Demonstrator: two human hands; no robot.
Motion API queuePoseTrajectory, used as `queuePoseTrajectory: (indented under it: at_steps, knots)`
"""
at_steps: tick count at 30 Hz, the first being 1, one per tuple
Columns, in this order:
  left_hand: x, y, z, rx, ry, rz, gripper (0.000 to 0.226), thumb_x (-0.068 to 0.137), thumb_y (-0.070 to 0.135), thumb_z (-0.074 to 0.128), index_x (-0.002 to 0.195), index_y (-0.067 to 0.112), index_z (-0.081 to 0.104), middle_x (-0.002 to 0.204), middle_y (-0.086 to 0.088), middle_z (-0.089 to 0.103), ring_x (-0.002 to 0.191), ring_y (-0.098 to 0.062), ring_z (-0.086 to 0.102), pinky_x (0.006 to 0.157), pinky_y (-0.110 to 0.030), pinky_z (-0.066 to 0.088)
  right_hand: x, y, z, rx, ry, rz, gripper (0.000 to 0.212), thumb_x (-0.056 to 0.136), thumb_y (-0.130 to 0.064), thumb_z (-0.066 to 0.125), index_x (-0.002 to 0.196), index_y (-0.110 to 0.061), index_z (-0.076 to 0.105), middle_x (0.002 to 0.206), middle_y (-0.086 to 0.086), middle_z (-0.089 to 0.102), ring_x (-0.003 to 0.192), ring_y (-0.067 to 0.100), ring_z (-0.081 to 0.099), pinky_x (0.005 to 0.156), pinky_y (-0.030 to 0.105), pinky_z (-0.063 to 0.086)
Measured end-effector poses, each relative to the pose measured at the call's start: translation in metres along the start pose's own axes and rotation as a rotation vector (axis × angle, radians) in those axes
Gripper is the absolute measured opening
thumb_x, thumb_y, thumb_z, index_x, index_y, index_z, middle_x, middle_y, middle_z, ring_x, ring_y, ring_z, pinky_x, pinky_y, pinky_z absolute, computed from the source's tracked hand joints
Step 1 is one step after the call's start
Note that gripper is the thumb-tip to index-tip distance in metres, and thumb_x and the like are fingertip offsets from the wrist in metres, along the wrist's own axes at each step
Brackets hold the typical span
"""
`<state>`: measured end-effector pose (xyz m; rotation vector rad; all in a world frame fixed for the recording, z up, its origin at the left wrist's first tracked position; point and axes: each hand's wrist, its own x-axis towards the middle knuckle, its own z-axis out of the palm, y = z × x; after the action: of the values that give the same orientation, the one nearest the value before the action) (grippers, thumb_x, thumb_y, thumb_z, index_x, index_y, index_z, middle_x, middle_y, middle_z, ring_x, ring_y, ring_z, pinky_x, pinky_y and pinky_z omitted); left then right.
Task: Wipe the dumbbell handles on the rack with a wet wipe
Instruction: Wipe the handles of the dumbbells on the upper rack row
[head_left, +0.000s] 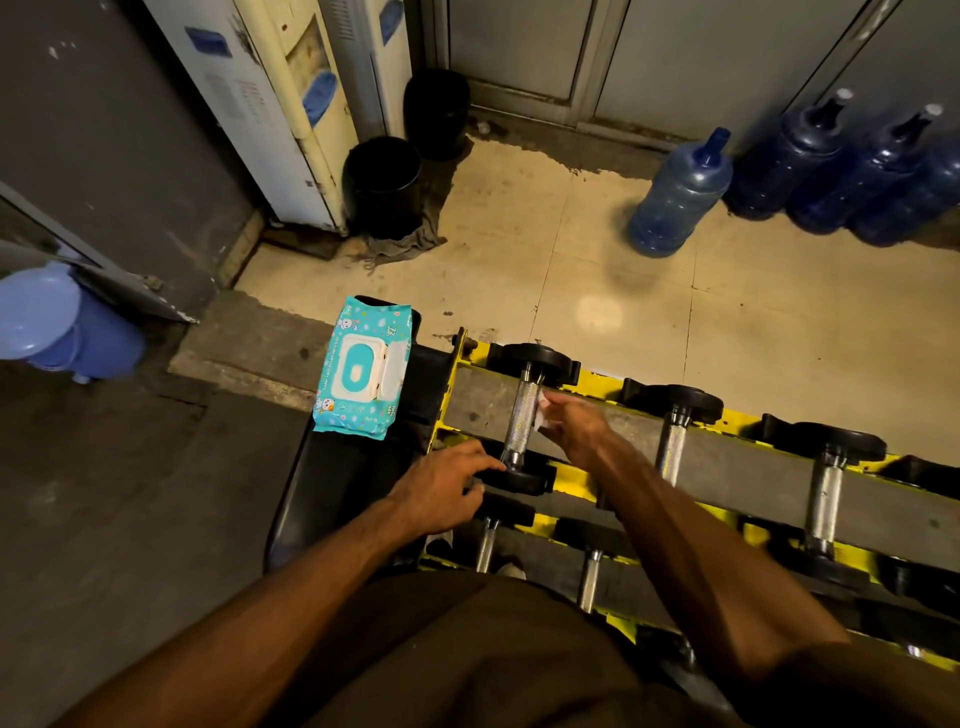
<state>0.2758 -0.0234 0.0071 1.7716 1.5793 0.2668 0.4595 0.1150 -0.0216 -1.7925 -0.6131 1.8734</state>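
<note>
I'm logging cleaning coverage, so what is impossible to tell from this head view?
White wet wipe: mostly hidden inside the right hand, head view; its contact with the knurled steel dumbbell handle unclear.
Yellow rack: lower tier covered by the right forearm and torso, far end cut off by the right edge.
Teal wipe pack: print too small to read.

Worn beige tiled floor (649, 322), grey wall (104, 156), white water dispensers (249, 104), black bins (382, 187), blue water jugs (680, 197)
</note>
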Motion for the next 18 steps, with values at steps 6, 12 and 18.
queuePoseTrajectory:
  at_steps: [6,12,18]
  knots:
    - [-0.001,-0.001,0.000,-0.009,0.013,-0.019,0.042,0.095,0.018,0.060,0.136,0.029,0.061,0.125,0.009,0.056,0.111,-0.007,0.054,0.099,-0.033,0.051,-0.013,0.044,-0.009,-0.281,-0.006,-0.013,0.021,0.073,0.003,0.081,0.091,-0.002,0.072,0.097,0.019,0.073,0.099,0.036,0.069,0.087,0.047,0.058]
    - [-0.001,0.002,0.000,0.004,-0.009,-0.016,0.043,0.096,0.020,0.059,0.138,0.030,0.058,0.125,0.011,0.054,0.112,-0.005,0.052,0.100,-0.032,0.050,-0.002,0.005,0.005,0.066,0.081,-0.053,0.013,0.087,0.006,0.067,0.096,-0.003,0.068,0.099,0.017,0.068,0.080,0.024,0.066,0.064,0.031,0.059]
    - [-0.002,0.001,0.000,0.003,-0.010,-0.021,0.043,0.096,0.020,0.059,0.138,0.030,0.058,0.124,0.011,0.054,0.113,-0.007,0.052,0.100,-0.032,0.050,-0.014,0.007,-0.002,0.000,0.100,-0.073,0.009,0.095,-0.011,0.064,0.101,-0.016,0.067,0.089,0.011,0.069,0.073,0.022,0.066,0.061,0.032,0.053]
